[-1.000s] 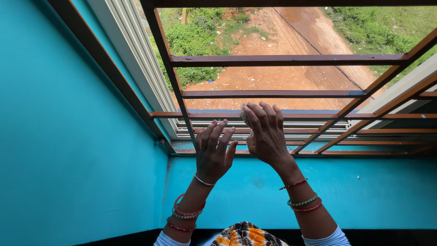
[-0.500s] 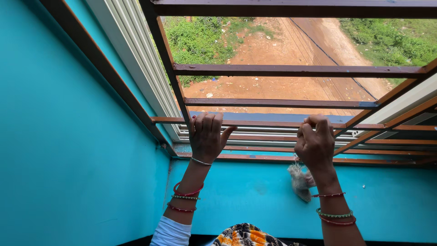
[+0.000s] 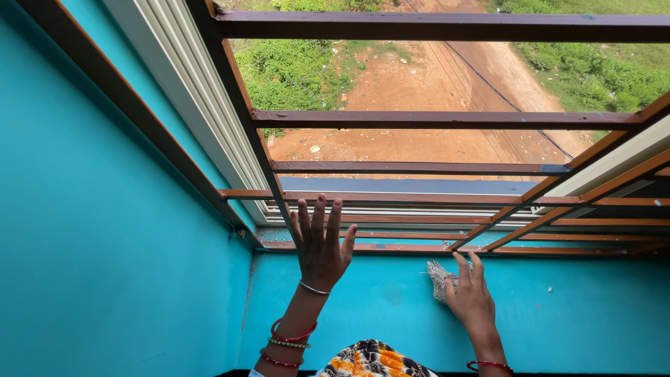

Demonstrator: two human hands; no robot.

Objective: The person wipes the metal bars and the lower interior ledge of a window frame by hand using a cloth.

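Both hands have left the bar: right hand [image 3: 469, 301] presses a grey scrubber [image 3: 439, 278] (under its fingertips) against the turquoise wall [image 3: 572, 314]. Left hand [image 3: 321, 246] is spread open, fingertips near the window grille [image 3: 419, 200].

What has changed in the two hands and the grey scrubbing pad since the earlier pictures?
The right hand dropped from the brown metal window bars, pressing the grey scrubbing pad against the turquoise wall. The left hand released its bar, fingers spread. The pad stays held.
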